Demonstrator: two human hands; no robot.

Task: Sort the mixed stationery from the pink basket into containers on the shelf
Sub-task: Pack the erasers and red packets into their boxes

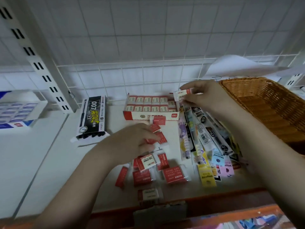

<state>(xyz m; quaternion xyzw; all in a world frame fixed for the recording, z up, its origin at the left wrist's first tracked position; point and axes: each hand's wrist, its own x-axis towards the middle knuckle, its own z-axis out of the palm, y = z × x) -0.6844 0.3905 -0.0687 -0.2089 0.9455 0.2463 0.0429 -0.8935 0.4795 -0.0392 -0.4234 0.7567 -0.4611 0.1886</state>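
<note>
An open red and white eraser box (166,116) stands at the back of the white shelf, with rows of wrapped erasers inside. My right hand (204,96) pinches one wrapped eraser (182,94) just above the box's right end. My left hand (133,139) rests on a loose pile of red-wrapped erasers (175,174) in front of the box and grips a few of them (160,138). A heap of packaged pen refills (204,138) lies to the right of the pile.
A brown wicker basket (267,103) sits at the right. A black and white "007" pen box (92,116) lies left of the eraser box. Blue and white boxes (18,111) stand on the left shelf section. White wire grid (148,75) backs the shelf.
</note>
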